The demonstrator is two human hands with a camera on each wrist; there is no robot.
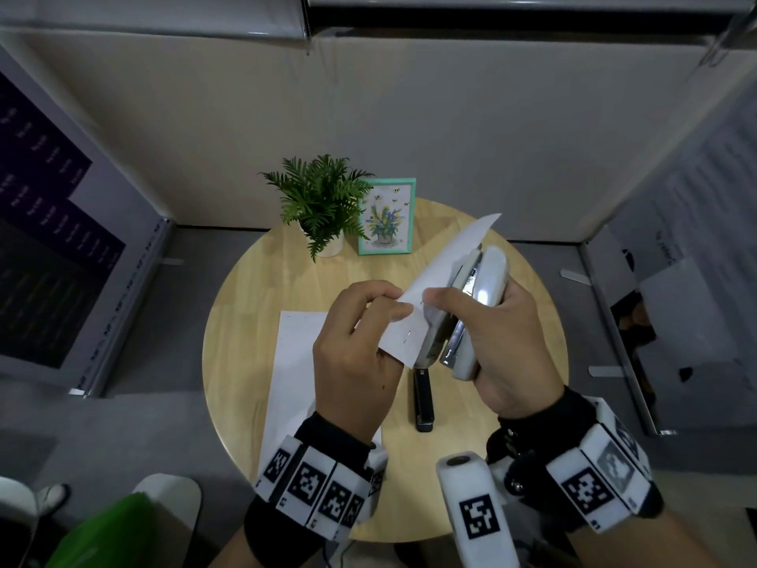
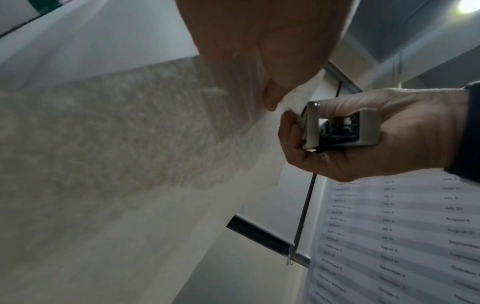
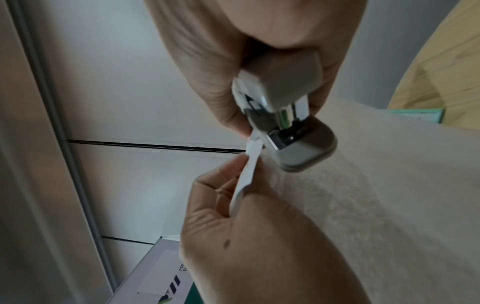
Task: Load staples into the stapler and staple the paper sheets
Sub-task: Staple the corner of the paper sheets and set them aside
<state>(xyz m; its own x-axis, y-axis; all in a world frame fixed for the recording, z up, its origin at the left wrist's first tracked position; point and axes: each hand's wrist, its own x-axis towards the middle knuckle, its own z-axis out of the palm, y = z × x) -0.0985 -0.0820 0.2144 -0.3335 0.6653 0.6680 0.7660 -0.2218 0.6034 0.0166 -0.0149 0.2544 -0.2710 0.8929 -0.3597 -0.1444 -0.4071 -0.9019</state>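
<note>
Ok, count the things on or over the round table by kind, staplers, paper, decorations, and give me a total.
Staplers: 2, a white stapler in the right hand and a black stapler lying on the table.
Paper: 2, a held sheet pinched by the left hand and a flat sheet.
Decorations: 2, a potted plant and a framed picture.
Total: 6

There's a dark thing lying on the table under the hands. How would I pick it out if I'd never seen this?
Start at the round wooden table. Near its middle, beside the white sheet lying flat, rests a slim black stapler, pointing lengthwise toward the person. Unlike the pale grey stapler gripped in the right hand, it is dark, narrow and untouched.
</note>
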